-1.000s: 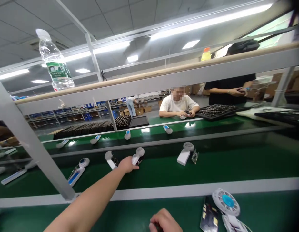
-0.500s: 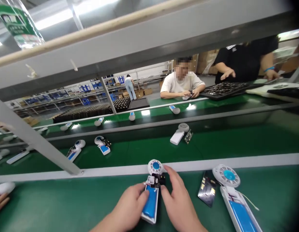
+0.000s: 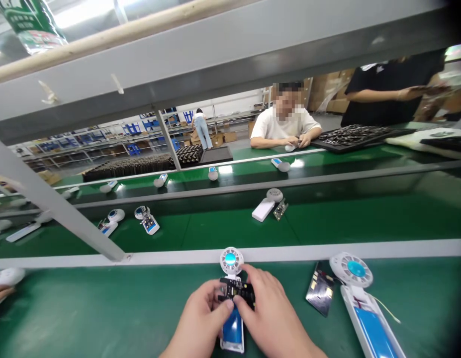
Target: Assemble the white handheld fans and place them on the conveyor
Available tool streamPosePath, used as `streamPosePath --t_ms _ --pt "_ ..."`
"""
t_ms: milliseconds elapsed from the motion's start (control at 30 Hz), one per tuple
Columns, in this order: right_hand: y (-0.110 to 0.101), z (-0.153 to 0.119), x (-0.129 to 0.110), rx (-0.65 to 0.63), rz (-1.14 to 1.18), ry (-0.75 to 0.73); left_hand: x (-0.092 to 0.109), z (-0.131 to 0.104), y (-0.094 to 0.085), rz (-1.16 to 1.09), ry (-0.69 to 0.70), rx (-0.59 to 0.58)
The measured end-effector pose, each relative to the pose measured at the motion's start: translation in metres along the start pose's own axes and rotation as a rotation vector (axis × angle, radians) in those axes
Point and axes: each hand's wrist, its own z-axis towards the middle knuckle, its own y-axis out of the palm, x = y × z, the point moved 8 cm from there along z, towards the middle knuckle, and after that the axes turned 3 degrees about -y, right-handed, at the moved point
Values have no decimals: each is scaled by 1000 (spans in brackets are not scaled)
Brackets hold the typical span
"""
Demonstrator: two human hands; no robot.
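A white handheld fan, its round head (image 3: 231,260) pointing away from me, lies before me with its handle uncovered and a blue battery (image 3: 232,328) inside. Across the upper handle is a black circuit board (image 3: 235,290). My left hand (image 3: 202,318) grips the board's left end, thumb near the top of the battery. My right hand (image 3: 271,313) holds the board's right end, with its thumb on the lower edge and its index finger reaching the fan head. The board hides where the handle meets its wires.
Another uncovered fan (image 3: 370,318) lies at the right beside a dark circuit board (image 3: 320,289). Beyond the white rail (image 3: 301,252), a green belt (image 3: 215,223) carries several fans. Across it sits a co-worker (image 3: 284,124) near a black tray (image 3: 349,138). Another person's hand (image 3: 1,296) shows far left.
My hands have closed in on the circuit board, which now lies more across the handle. The fans on the near belt have shifted left, those on the far belt right.
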Motion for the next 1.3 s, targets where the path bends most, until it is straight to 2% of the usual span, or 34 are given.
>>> streamPosePath --t_ms 67,133,200,267,333,500,600,667,800,1033,1167,1300 --pt "-2 -1 2 -9 24 96 4 1 -7 -49 0 97" --pt "0 -4 -1 -55 136 169 8 0 -11 -101 -16 134" --pt "7 -7 -13 -139 291 138 11 -2 -8 -123 -32 74" --pt "15 -11 -28 -235 423 48 15 -5 -2 -115 -13 -32" --pt "20 -15 -34 -286 522 4 16 -6 0 -90 -8 -99" --pt "1 -6 -9 -134 524 90 7 0 -11 -10 -104 -95" --pt "-12 1 -1 -109 507 75 12 4 -19 137 -24 -37" --pt "-16 4 -3 -149 450 16 15 3 -23 278 41 12" --pt "-7 1 -13 -278 303 -115 19 -1 -28 467 171 42" --pt "5 2 -12 -230 251 -145 33 -9 -33 789 364 128" --pt "10 6 -5 -200 299 -55 40 -13 -24 705 456 124" --pt "11 8 2 -151 292 3 35 -13 -15 551 482 143"
